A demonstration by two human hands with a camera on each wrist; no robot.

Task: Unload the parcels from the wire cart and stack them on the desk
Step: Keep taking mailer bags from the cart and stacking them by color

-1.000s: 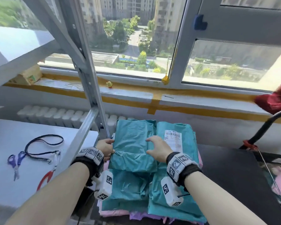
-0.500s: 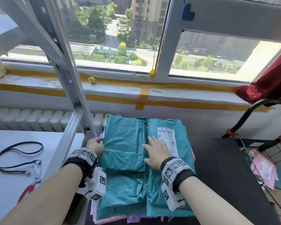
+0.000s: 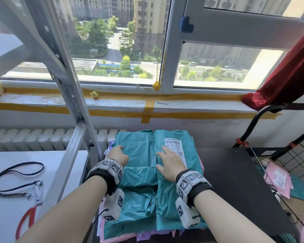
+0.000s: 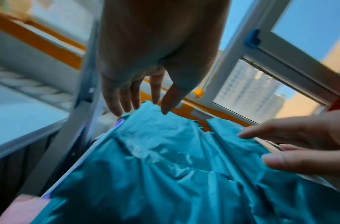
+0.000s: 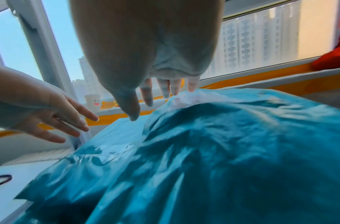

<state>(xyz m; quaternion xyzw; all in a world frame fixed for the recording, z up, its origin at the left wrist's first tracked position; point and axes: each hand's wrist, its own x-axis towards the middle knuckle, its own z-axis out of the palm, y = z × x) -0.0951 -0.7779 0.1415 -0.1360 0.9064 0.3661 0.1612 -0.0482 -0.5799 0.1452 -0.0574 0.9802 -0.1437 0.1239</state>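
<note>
Two teal parcels [image 3: 167,176] top a stack on the black tabletop [image 3: 235,186], the right one's white barcode label [image 3: 174,146] reading "120-128", while left hand [image 3: 118,156] and right hand [image 3: 170,163] hover with each grip spread, fingers straight, holding nothing.
</note>
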